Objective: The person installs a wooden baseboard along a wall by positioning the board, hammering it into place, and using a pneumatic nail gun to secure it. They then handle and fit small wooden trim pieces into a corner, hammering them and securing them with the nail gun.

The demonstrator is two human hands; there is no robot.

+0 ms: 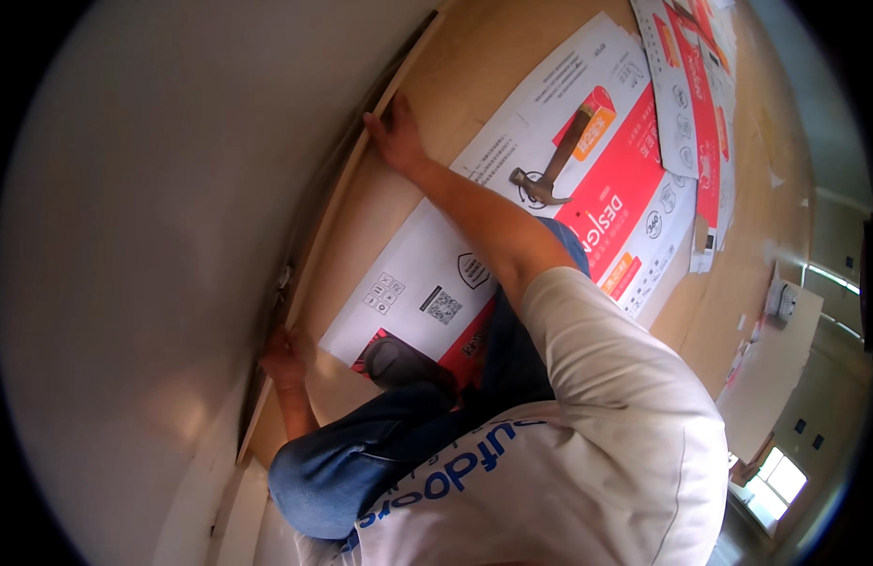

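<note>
A long, narrow wooden strip [332, 203] runs along the edge of a large wooden board, close against the pale wall. My left hand [283, 362] grips its nearer part, fingers curled over the edge and partly hidden. Farther along, my right hand [397, 140] holds the same strip, its fingers reaching over toward the wall. Between the hands, a small shiny piece [285, 277] sits by the strip, too small to name. A claw hammer [557, 162] with a wooden handle lies on a flattened white-and-red cardboard sheet [493, 156], to the right of my right forearm.
I crouch on the wooden board [677, 311], one dark shoe [399, 363] on the cardboard. The wall [163, 208] closes off the left side. More printed cardboard [705, 123] lies at the far right. Beyond it are a pale panel [785, 358] and a bright window [776, 486].
</note>
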